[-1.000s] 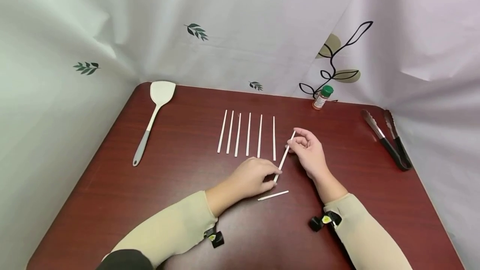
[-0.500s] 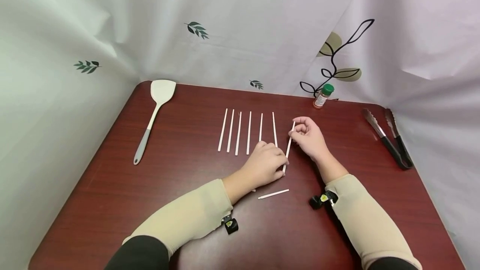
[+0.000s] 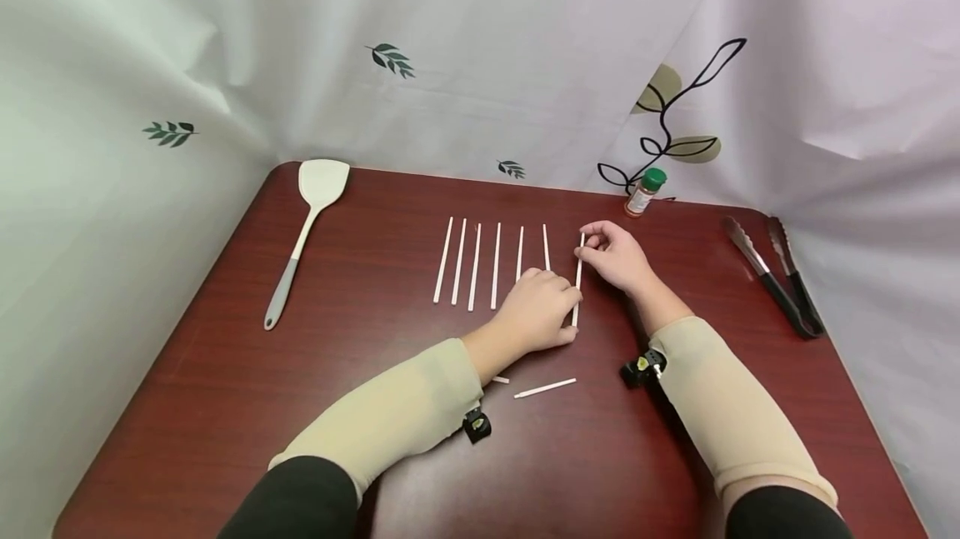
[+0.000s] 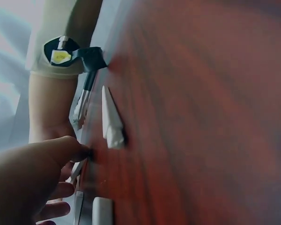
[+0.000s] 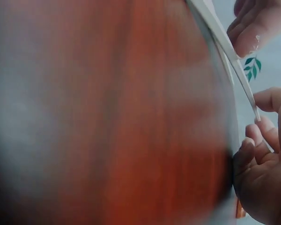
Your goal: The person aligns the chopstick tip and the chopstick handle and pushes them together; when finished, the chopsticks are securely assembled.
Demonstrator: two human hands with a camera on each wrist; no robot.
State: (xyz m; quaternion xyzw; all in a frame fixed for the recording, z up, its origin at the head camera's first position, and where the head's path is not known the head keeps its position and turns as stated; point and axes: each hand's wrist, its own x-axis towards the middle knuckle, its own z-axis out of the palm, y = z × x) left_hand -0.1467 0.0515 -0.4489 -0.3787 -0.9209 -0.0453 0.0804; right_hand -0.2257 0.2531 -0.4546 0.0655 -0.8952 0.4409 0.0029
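Note:
Both hands are at one thin white stick (image 3: 578, 272), right of a row of several similar sticks (image 3: 496, 266). My left hand (image 3: 536, 310) pinches its near end between thumb and fingers. At the far end, my right hand (image 3: 618, 260) holds it by thumb and fingertips. The right wrist view also shows this stick (image 5: 234, 61) running between the two hands. My left hand covers the near ends of the row's two rightmost sticks. Closer to me lies a shorter white stick (image 3: 545, 388); a white tip (image 3: 500, 380) beside it is mostly hidden by my left forearm.
A white spatula with a grey handle (image 3: 281, 293) lies at the table's left. Against the back curtain stands a small green-capped seasoning bottle (image 3: 641, 199). Metal tongs with black handles (image 3: 787, 301) rest near the right edge of the dark red table (image 3: 195, 406).
Both hands have moved away from me with the stick. It has turned from a slant to nearly in line with the row. The other sticks have stayed in place.

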